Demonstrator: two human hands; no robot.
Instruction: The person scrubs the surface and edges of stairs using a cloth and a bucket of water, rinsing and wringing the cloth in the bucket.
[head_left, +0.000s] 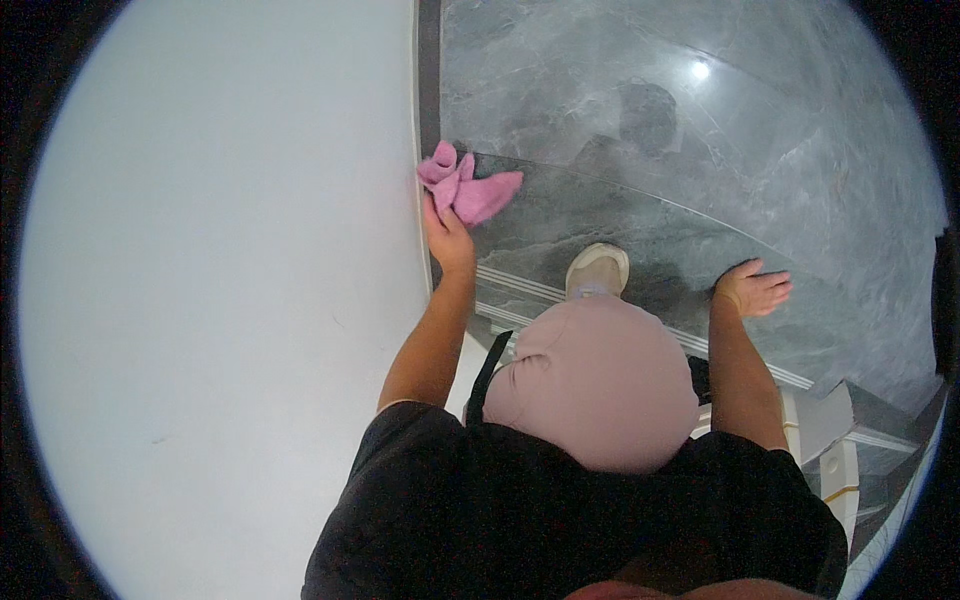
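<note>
A crumpled pink cloth (484, 196) is gripped in my left hand (451, 244), close by the white wall and the dark skirting board (430, 82) at its foot. Part of the cloth hangs over the grey marbled floor. Off to the right, my right hand (754, 289) holds nothing, its fingers spread above the grey marbled stone. Whether its palm touches the stone, I cannot tell. Between the two hands, one beige shoe (598, 266) stands on the stone below my bent knee in pink trousers (600, 375).
A white wall (225, 262) fills the left side. Pale ridged strips (517, 281) mark the stair edge, with lower steps (877, 435) dropping away at the right. A seam (660, 196) crosses the stone floor ahead, where a bright light reflection (700, 70) shows.
</note>
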